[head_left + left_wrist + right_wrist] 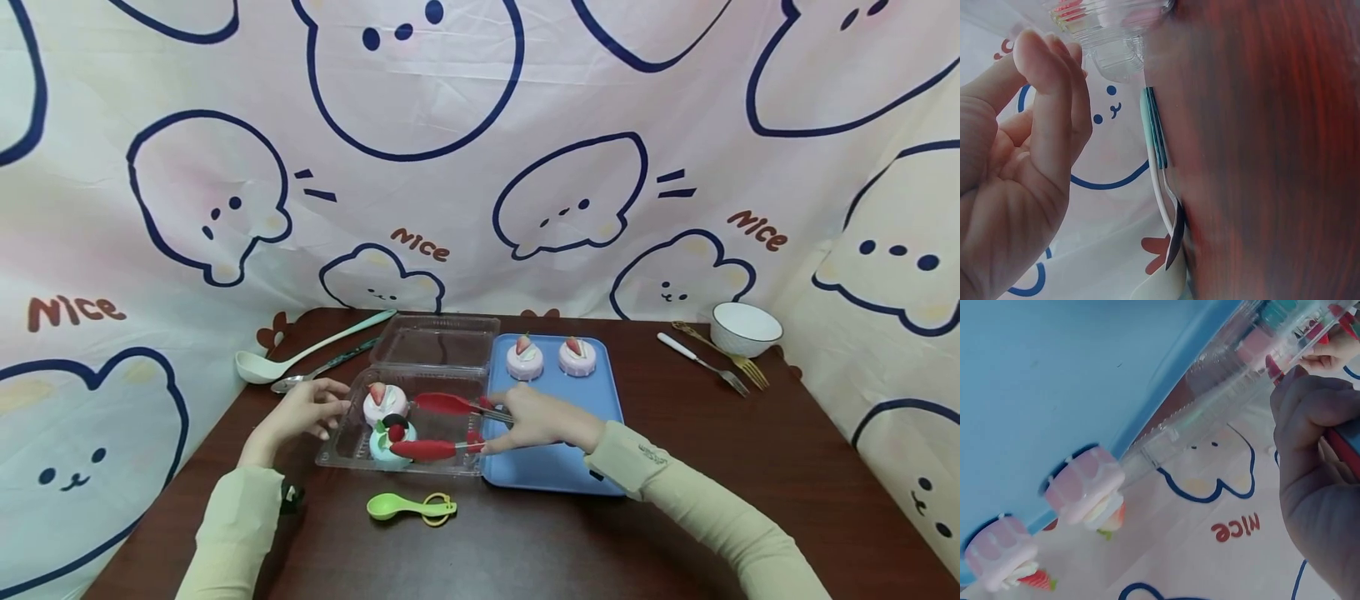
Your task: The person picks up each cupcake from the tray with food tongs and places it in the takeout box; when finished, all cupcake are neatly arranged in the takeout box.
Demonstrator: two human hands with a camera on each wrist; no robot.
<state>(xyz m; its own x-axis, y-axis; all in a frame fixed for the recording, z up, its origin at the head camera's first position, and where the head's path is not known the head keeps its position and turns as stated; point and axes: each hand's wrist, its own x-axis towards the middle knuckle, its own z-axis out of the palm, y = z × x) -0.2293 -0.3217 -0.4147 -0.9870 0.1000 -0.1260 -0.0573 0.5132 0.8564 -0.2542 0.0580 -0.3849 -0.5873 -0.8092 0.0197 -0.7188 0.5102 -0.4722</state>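
Note:
My right hand (pixel 543 417) grips a pair of tongs with red tips (pixel 446 403), spread apart over the clear plastic box (pixel 457 385). One tip overlaps the mint-green toy cake (pixel 381 451) in the head view; the other lies to the right of a pink cake (pixel 390 407) behind it. Both cakes sit at the box's left side, and the hinged lid lies folded back. My left hand (pixel 303 412) is at the box's left rim, fingers loosely bent and nothing in its grasp. Under my right wrist is a blue tray (pixel 558 462) bearing two pink cakes (pixel 525 360) with strawberries.
A pale ladle (pixel 262 367) and a dark-handled spoon (pixel 330 363) lie back left. Nearer me is a green measuring spoon (pixel 390 506) with a yellow ring. Two forks (pixel 723 375) and a white bowl (pixel 745 327) stand back right. Printed cloth hangs around the table.

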